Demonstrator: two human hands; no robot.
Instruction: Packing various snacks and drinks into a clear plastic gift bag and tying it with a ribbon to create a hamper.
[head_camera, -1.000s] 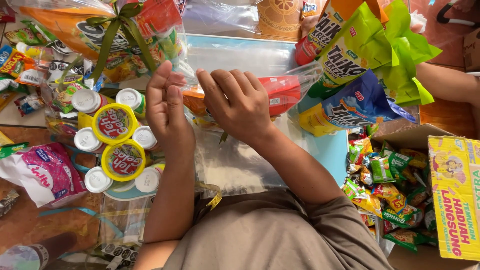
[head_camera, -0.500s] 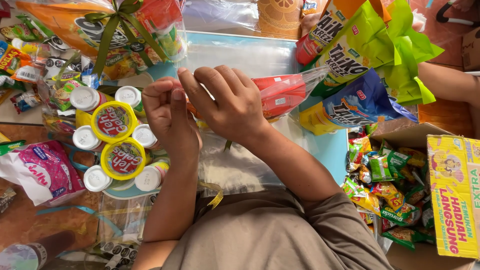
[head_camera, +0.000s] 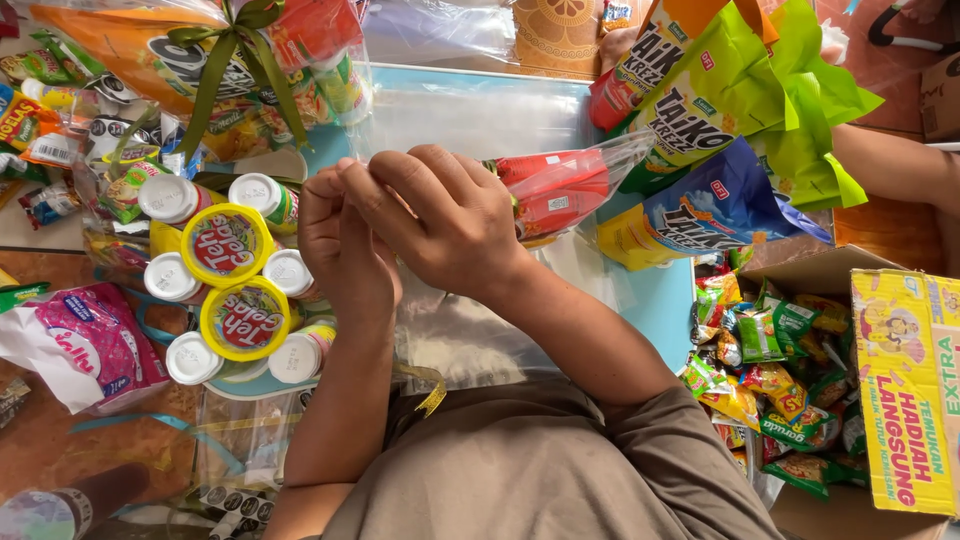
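Fingertips of both our hands met at one spot above the tabletop (head_camera: 640, 300): the left hand (head_camera: 345, 245) and the right hand (head_camera: 445, 215) pinched together on something thin and clear, most likely the edge of the plastic bag (head_camera: 470, 335) that lay flat under our wrists. We could not make out for certain what sat between the fingers. Both hands were closed in a fine pinch, not clenched into fists.

Just beyond the right hand lay a red packet (head_camera: 555, 190) inside clear wrap, almost touching the knuckles. To the left of the left hand stood a cluster of white-capped bottles (head_camera: 170, 195) and two yellow-lidded cups (head_camera: 225, 245), with a pink pouch (head_camera: 85, 340) farther left. Beyond the left hand sat a wrapped bundle with a green ribbon (head_camera: 235, 45). To the right of the right forearm, a cardboard box (head_camera: 830, 275) held small snack sachets (head_camera: 770, 380).

To do this well, we judged that the pinch should stay light and at the very edge of the film, rubbing the layers apart instead of pulling, with the wrists kept clear of the bottles at the left.
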